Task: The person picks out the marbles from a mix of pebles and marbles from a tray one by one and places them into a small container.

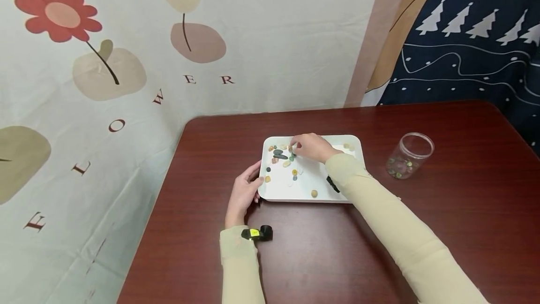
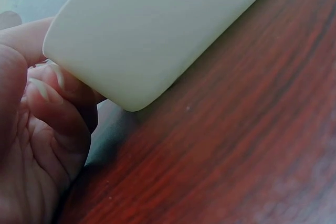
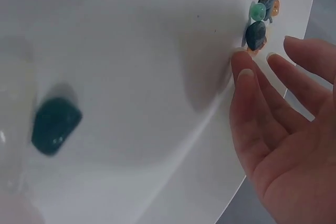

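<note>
A white tray [image 1: 303, 199] holds several small polished stones, mostly grouped toward its left half. My left hand [image 1: 243, 190] grips the tray's left edge near the front corner, thumb at the rim and fingers curled against the side. Over the back of the tray reaches my right hand [image 1: 313, 147], fingers loosely bent and fingertips right at the stones. In the right wrist view, a dark stone [image 3: 256, 35] and a green bead [image 3: 258, 11] lie just beyond those fingertips, and nothing shows between fingers and thumb. A dark green stone [image 3: 55, 125] lies apart from that group.
Right of the tray, a clear jar [image 1: 410, 156] stands on the reddish-brown table [image 1: 312, 257] with several greenish stones low inside. A yellowish stone [image 1: 314, 193] sits near the tray's front edge. Behind the table hangs a flower-printed cloth [image 1: 287, 60].
</note>
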A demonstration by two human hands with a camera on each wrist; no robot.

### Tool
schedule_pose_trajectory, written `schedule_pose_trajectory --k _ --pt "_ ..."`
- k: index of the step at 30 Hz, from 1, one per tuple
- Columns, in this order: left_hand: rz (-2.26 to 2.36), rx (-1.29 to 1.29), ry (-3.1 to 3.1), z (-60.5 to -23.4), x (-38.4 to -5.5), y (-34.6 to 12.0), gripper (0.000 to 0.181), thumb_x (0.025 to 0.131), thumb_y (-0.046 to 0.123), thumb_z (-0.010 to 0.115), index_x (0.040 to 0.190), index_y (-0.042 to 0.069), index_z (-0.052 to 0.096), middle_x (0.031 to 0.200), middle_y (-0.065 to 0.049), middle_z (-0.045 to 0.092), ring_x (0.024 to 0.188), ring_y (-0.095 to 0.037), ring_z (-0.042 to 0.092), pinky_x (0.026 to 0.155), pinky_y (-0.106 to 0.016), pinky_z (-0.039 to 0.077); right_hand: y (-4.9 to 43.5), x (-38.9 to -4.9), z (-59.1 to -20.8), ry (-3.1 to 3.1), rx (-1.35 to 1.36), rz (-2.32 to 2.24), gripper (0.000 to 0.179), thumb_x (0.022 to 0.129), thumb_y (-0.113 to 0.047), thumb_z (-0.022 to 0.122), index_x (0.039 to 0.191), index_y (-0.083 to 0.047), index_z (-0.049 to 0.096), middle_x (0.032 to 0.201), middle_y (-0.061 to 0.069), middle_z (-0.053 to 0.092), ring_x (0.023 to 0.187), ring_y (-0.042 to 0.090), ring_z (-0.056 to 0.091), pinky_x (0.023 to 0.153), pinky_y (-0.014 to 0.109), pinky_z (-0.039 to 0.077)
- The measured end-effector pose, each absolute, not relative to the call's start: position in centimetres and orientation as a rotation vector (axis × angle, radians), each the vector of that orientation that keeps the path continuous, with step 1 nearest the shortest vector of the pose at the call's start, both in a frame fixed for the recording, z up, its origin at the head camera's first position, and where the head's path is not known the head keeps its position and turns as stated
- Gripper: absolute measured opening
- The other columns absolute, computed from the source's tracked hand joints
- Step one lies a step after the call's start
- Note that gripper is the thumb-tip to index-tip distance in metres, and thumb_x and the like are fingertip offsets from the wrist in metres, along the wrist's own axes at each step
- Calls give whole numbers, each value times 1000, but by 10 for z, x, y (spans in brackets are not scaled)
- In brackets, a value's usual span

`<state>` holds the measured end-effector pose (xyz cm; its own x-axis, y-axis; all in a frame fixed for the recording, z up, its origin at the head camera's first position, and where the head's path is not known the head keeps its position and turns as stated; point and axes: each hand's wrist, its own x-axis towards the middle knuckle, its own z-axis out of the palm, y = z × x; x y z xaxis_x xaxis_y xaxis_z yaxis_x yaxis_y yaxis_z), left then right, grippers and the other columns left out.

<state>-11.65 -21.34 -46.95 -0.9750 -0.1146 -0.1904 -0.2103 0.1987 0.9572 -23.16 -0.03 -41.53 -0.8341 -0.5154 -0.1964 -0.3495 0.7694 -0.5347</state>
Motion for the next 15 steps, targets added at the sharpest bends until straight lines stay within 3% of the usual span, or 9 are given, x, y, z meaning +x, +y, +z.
schedule_pose_trajectory --k 8,15 --pt "1909 -320 2378 -470 -116 -214 44 86 14 58 127 29 55 125 0 57 37 -12 40 34 -23 38 -15 -232 -421 2670 -679 -581 29 89 -20 56 116 -16 63 113 1 63 98 18 56 88 36 45" --pt "1902 -321 2381 -470 -116 -215 44 86 15 59 126 32 55 124 1 57 37 -13 40 34 -24 39 -24 -227 -422 2727 -732 -456 25 89 -23 57 112 -17 64 113 -1 62 92 16 55 81 36 47"
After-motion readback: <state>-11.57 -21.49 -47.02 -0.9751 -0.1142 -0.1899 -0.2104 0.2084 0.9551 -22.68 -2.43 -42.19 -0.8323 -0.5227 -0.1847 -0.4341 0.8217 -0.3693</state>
